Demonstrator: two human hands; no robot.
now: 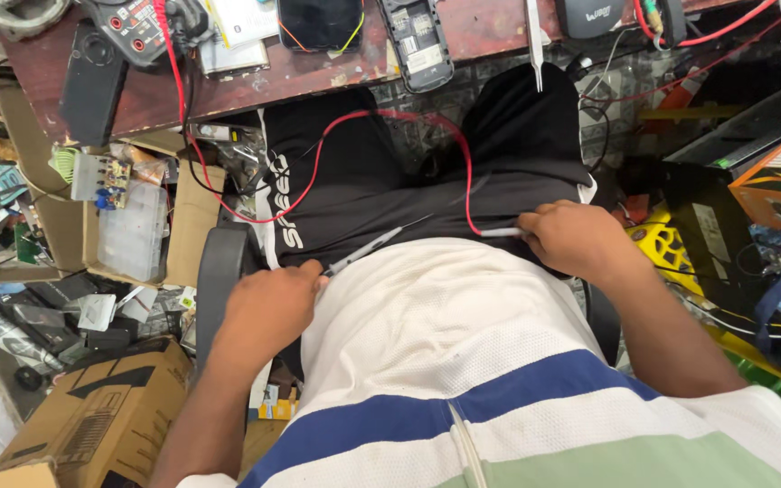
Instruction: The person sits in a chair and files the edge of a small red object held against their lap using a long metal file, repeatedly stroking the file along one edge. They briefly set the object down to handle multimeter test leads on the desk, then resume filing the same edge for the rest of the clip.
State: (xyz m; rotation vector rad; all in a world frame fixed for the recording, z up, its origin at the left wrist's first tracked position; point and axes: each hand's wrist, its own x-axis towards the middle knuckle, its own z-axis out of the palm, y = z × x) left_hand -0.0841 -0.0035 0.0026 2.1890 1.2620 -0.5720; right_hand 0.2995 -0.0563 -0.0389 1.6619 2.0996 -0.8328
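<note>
Fingers of the left hand [268, 307] close around a dark probe [368, 251], its grip hidden in the fist; fingers of the right hand [580, 239] pinch a red-wired probe [502, 232], mostly covered. Both rest on the lap, below the tabletop [318, 77]. Two probes, two red leads [314, 163], perhaps joined to the meter [133, 27], cut off above.
</note>
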